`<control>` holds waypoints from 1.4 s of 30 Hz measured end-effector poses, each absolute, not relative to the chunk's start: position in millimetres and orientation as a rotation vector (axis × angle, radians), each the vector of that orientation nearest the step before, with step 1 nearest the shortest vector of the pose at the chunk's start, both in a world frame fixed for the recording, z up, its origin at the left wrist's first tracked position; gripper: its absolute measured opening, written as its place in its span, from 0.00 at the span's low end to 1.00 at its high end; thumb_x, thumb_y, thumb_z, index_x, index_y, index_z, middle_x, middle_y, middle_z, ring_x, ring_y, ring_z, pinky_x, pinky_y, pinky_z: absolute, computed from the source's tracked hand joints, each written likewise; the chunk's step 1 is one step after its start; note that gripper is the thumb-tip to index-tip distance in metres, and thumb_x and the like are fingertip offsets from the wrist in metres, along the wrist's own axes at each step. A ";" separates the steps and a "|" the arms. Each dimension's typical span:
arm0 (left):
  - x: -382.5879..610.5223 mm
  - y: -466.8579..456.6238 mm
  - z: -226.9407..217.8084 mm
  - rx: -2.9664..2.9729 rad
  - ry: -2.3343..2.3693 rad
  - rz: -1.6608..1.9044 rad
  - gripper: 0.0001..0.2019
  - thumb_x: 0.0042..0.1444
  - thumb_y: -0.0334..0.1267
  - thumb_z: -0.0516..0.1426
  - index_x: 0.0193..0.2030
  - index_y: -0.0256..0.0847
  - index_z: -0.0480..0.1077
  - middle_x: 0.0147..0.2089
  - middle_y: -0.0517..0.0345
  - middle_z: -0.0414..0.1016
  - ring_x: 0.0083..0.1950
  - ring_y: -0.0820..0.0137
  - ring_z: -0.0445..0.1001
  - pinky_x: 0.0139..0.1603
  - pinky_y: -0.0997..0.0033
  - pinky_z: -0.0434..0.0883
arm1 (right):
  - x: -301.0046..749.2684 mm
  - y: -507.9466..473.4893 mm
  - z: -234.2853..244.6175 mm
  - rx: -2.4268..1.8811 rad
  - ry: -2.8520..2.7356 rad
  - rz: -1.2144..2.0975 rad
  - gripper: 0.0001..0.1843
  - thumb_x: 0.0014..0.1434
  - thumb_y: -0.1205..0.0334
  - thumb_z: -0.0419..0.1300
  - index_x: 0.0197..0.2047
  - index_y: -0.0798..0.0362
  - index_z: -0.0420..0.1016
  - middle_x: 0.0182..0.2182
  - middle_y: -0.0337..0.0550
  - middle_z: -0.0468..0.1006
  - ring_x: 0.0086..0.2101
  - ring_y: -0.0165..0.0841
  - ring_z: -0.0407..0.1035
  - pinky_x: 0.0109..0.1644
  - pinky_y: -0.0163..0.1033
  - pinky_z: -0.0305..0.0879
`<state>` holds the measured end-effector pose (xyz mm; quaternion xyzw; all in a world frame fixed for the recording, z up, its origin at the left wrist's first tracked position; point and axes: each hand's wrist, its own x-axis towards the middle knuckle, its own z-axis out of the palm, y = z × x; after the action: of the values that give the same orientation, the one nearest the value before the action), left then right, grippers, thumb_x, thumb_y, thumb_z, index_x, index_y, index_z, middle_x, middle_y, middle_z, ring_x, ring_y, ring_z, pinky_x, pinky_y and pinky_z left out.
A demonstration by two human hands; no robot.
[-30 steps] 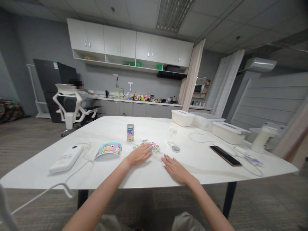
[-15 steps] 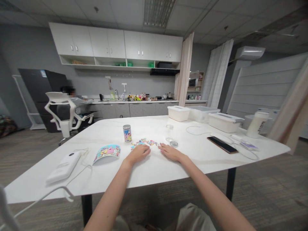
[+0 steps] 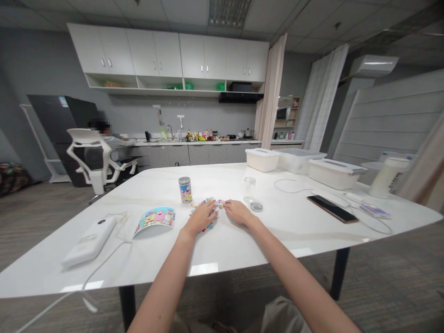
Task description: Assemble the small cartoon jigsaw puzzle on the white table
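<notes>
Puzzle pieces (image 3: 212, 202) lie on the tabletop (image 3: 277, 231) between and under the left hand (image 3: 201, 216) and right hand (image 3: 237, 212), both flat, gripping nothing. Earlier the hands sat farther apart.

The white tabletop (image 3: 225, 245) carries a flat white device (image 3: 89, 235) near its left edge, with a curled cartoon picture card (image 3: 155, 217) beside it toward the middle and a small printed tin (image 3: 185, 190) further in. At the middle lies a scatter of coloured puzzle pieces (image 3: 217, 202), with a clear jar (image 3: 249, 187) and a round lid (image 3: 256, 206) just to their right. A dark phone (image 3: 332, 208) lies toward the right edge, and a row of lidded boxes (image 3: 262, 159) stands along the far edge.
</notes>
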<state>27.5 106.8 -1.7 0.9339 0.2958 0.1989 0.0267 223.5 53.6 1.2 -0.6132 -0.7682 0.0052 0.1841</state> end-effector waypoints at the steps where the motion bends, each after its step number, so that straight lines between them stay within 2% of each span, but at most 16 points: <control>1: 29.5 107.2 -3.3 2.906 0.858 0.587 0.19 0.66 0.40 0.45 0.60 0.42 0.66 0.68 0.51 0.63 0.69 0.65 0.58 0.70 0.56 0.52 | 216.9 55.3 0.7 -1.705 -2.189 -0.045 0.20 0.67 0.66 0.45 0.52 0.58 0.76 0.55 0.55 0.74 0.56 0.38 0.67 0.63 0.43 0.57; 5: 36.1 110.8 -10.2 2.925 0.771 0.507 0.22 0.67 0.40 0.42 0.64 0.39 0.62 0.68 0.50 0.62 0.70 0.66 0.58 0.70 0.61 0.53 | 208.6 52.3 -2.5 -1.582 -2.299 -0.097 0.20 0.67 0.67 0.46 0.54 0.57 0.75 0.58 0.53 0.72 0.59 0.37 0.63 0.65 0.47 0.54; 8: 37.4 113.0 -11.3 2.911 0.792 0.431 0.22 0.67 0.39 0.42 0.63 0.38 0.63 0.67 0.50 0.64 0.68 0.66 0.61 0.68 0.63 0.57 | 215.9 45.4 -2.2 -1.685 -2.148 -0.125 0.20 0.67 0.67 0.45 0.55 0.55 0.74 0.58 0.51 0.72 0.60 0.37 0.63 0.65 0.49 0.54; 13: 32.9 107.3 -3.7 2.934 0.946 0.429 0.19 0.66 0.38 0.43 0.53 0.39 0.71 0.62 0.49 0.70 0.65 0.63 0.64 0.68 0.56 0.56 | 219.5 37.8 -0.4 -1.697 -2.149 -0.135 0.18 0.67 0.65 0.47 0.47 0.53 0.79 0.58 0.48 0.72 0.60 0.38 0.62 0.65 0.47 0.52; 16: 27.9 102.8 -1.2 2.939 1.074 0.464 0.18 0.66 0.37 0.44 0.50 0.37 0.72 0.61 0.45 0.70 0.66 0.60 0.63 0.69 0.50 0.53 | 218.4 37.6 -0.3 -1.592 -2.231 -0.082 0.18 0.67 0.64 0.48 0.53 0.51 0.76 0.61 0.46 0.69 0.61 0.35 0.60 0.65 0.45 0.53; 19: 26.2 100.2 -2.5 2.994 1.078 0.508 0.17 0.65 0.36 0.45 0.52 0.35 0.71 0.64 0.40 0.67 0.67 0.59 0.62 0.69 0.51 0.53 | 222.9 38.5 1.0 -1.694 -2.031 -0.129 0.21 0.66 0.67 0.46 0.58 0.55 0.71 0.60 0.49 0.69 0.60 0.35 0.61 0.65 0.43 0.52; 21: 29.3 99.0 -4.2 3.022 0.998 0.502 0.18 0.65 0.36 0.45 0.57 0.35 0.68 0.66 0.41 0.64 0.68 0.60 0.60 0.69 0.53 0.53 | 226.8 38.7 1.8 -1.790 -1.918 -0.160 0.22 0.66 0.68 0.45 0.58 0.57 0.71 0.58 0.52 0.70 0.59 0.36 0.62 0.65 0.42 0.53; 24: 39.1 97.2 -5.9 3.008 0.817 0.489 0.19 0.66 0.38 0.44 0.60 0.40 0.66 0.67 0.49 0.63 0.69 0.66 0.58 0.70 0.58 0.52 | 227.1 38.6 1.7 -1.842 -1.933 -0.166 0.21 0.66 0.67 0.45 0.56 0.58 0.72 0.57 0.53 0.71 0.58 0.38 0.63 0.65 0.42 0.53; 26: 45.1 96.2 -6.2 3.006 0.725 0.481 0.19 0.66 0.38 0.44 0.59 0.42 0.66 0.66 0.51 0.65 0.68 0.67 0.60 0.70 0.58 0.51 | 222.5 38.9 1.2 -1.816 -2.017 -0.159 0.21 0.67 0.66 0.45 0.54 0.58 0.75 0.58 0.53 0.70 0.59 0.38 0.62 0.65 0.43 0.51; 29: 46.7 96.1 -5.9 3.038 0.695 0.501 0.18 0.67 0.37 0.43 0.55 0.40 0.68 0.60 0.49 0.71 0.63 0.66 0.66 0.70 0.55 0.51 | 215.7 40.0 1.3 -1.706 -2.157 -0.092 0.21 0.68 0.64 0.45 0.54 0.55 0.75 0.60 0.50 0.69 0.60 0.36 0.61 0.66 0.42 0.50; 33: 37.6 98.9 -4.3 3.074 0.864 0.535 0.16 0.67 0.37 0.44 0.50 0.37 0.70 0.51 0.44 0.75 0.57 0.61 0.71 0.66 0.52 0.56 | 220.6 41.3 2.4 -1.742 -2.066 -0.084 0.21 0.67 0.66 0.45 0.54 0.56 0.75 0.58 0.50 0.71 0.57 0.35 0.64 0.64 0.41 0.53; 36: 31.2 98.8 -1.8 3.107 1.013 0.559 0.15 0.67 0.34 0.44 0.48 0.37 0.71 0.52 0.41 0.72 0.57 0.58 0.70 0.64 0.48 0.56 | 229.9 42.9 0.6 -1.880 -1.933 -0.112 0.20 0.65 0.67 0.46 0.48 0.58 0.79 0.58 0.53 0.70 0.58 0.41 0.63 0.65 0.46 0.52; 38: 29.1 96.4 0.6 3.101 1.125 0.557 0.16 0.66 0.32 0.43 0.50 0.36 0.70 0.54 0.40 0.71 0.57 0.56 0.69 0.63 0.46 0.56 | 233.8 44.9 -2.1 -1.875 -1.960 -0.030 0.21 0.65 0.67 0.45 0.45 0.56 0.80 0.57 0.52 0.70 0.57 0.41 0.63 0.65 0.46 0.52; 42: 28.1 90.6 6.1 3.080 1.241 0.536 0.17 0.66 0.32 0.43 0.55 0.37 0.67 0.54 0.40 0.70 0.58 0.56 0.66 0.62 0.47 0.57 | 239.5 49.1 -5.7 -1.639 -1.989 0.166 0.24 0.62 0.69 0.44 0.54 0.53 0.74 0.60 0.47 0.68 0.59 0.35 0.61 0.66 0.41 0.52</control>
<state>28.1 90.6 6.1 0.9101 0.3666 0.1585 -0.1105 239.5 49.1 -5.7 -0.6101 -0.7402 0.0617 0.2759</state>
